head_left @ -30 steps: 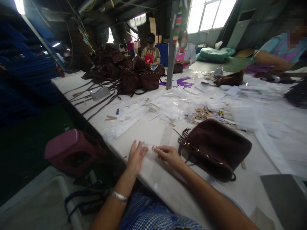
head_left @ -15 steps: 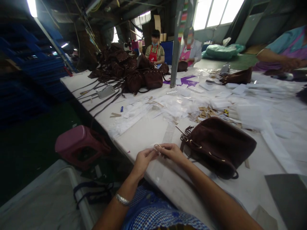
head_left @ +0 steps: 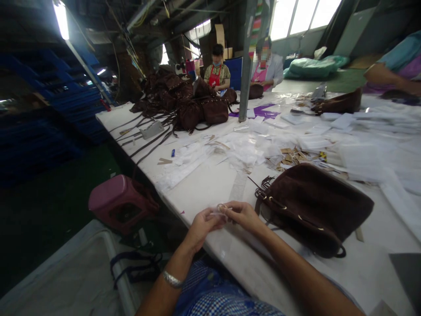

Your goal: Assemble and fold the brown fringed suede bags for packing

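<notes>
My left hand (head_left: 204,224) and my right hand (head_left: 242,216) meet above the near edge of the table, fingertips almost touching. Pinched in my right fingers is a small pale ring-shaped piece (head_left: 221,206), too blurred to name. Between my left thumb and fingers is a thin clear plastic piece (head_left: 215,213), partly hidden by the fingers. Just right of my right hand, a dark brown drawstring bag (head_left: 315,206) lies on its side, with gold eyelets and a tassel.
Clear plastic wrappings (head_left: 230,149) and tan paper scraps (head_left: 292,158) litter the white table (head_left: 197,184). Behind them are a heap of brown bags (head_left: 171,94) and a metal post (head_left: 245,79). A maroon stool (head_left: 121,202) stands left. Several co-workers sit around the far side.
The camera view has turned slightly, moving the scene rightward and a little down. Both hands remain together at the small piece, with the left fingers slightly shifted. The bag stays on the table.
</notes>
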Tool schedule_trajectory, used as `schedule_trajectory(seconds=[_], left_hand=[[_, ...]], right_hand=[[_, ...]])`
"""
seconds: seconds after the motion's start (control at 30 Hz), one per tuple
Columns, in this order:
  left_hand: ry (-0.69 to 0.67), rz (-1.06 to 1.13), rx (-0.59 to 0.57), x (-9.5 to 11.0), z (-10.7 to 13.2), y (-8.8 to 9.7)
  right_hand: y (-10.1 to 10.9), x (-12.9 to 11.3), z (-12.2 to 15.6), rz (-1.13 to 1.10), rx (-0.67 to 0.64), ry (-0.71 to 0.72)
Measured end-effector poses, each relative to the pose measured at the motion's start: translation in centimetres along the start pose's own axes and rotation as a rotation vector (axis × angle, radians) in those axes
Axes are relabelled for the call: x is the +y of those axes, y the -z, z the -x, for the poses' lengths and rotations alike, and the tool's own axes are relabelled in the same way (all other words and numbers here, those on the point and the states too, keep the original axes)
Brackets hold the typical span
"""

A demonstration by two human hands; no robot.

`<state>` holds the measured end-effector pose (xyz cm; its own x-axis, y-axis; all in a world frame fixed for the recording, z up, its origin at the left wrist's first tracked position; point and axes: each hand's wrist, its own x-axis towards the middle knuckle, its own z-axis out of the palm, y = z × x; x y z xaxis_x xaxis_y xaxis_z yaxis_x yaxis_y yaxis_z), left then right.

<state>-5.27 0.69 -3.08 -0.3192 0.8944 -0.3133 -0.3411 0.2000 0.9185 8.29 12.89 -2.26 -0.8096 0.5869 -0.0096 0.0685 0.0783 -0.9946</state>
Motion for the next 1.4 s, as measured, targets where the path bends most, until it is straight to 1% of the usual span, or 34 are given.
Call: schedule_trajectory(seconds=[0.1, 0.17, 0.2, 0.27, 0.4, 0.47, 0.53, 0.63, 0.77, 0.83, 0.9, 1.03, 1.13, 1.27, 1.33, 1.4], left_hand=[[-0.046, 0.005, -0.038, 0.0, -0.1, -0.3], [-0.073, -0.032, -0.032, 0.1, -0.3, -0.4], [-0.083, -0.044, -0.018, 0.1, -0.4, -0.4], [-0.084, 0.015, 0.051, 0.2, -0.7, -0.2], [-0.054, 0.247, 0.238, 0.4, -1.3, 0.7], [-0.039, 0.315, 0.275, 0.6, -1.5, 1.0], [-0.016, 0.391, 0.292, 0.7, -1.6, 1.0], [0.013, 0.503, 0.324, 0.9, -1.7, 0.7], [0.046, 0.606, 0.377, 1.3, -1.8, -0.2], [0.059, 0.631, 0.386, 1.5, -1.8, -0.7], [0.062, 0.649, 0.385, 1.7, -1.7, -1.2], [0.065, 0.653, 0.371, 1.7, -1.5, -2.0], [0.071, 0.628, 0.351, 1.4, -1.4, -2.2], [0.022, 0.587, 0.292, 0.6, -1.1, -2.2], [-0.009, 0.557, 0.262, 0.3, -1.1, -2.2], [-0.033, 0.545, 0.255, 0.2, -1.0, -2.3]], right_hand=[[0.0, -0.2, 0.2, -0.003, -0.073, 0.009], [-0.1, -0.3, 0.2, -0.005, -0.109, 0.013], [-0.1, -0.3, 0.2, -0.006, -0.105, 0.015], [-0.2, -0.2, 0.2, -0.015, -0.055, 0.029], [-0.3, -0.3, 0.2, -0.045, 0.126, 0.03], [-0.3, -0.6, 0.3, -0.038, 0.147, 0.006], [-0.4, -0.8, 0.5, -0.007, 0.116, 0.007], [-0.6, -0.8, 0.7, 0.084, 0.088, 0.082], [-1.0, -0.2, 0.8, 0.234, 0.123, 0.237], [-1.1, 0.2, 0.8, 0.285, 0.129, 0.296], [-1.1, 0.4, 0.9, 0.319, 0.146, 0.325], [-1.0, 0.6, 0.9, 0.348, 0.191, 0.329], [-1.0, 0.6, 0.8, 0.346, 0.23, 0.331], [-1.0, 0.7, 0.7, 0.33, 0.289, 0.329], [-1.0, 0.7, 0.7, 0.324, 0.288, 0.32], [-1.0, 0.7, 0.7, 0.319, 0.27, 0.309]])
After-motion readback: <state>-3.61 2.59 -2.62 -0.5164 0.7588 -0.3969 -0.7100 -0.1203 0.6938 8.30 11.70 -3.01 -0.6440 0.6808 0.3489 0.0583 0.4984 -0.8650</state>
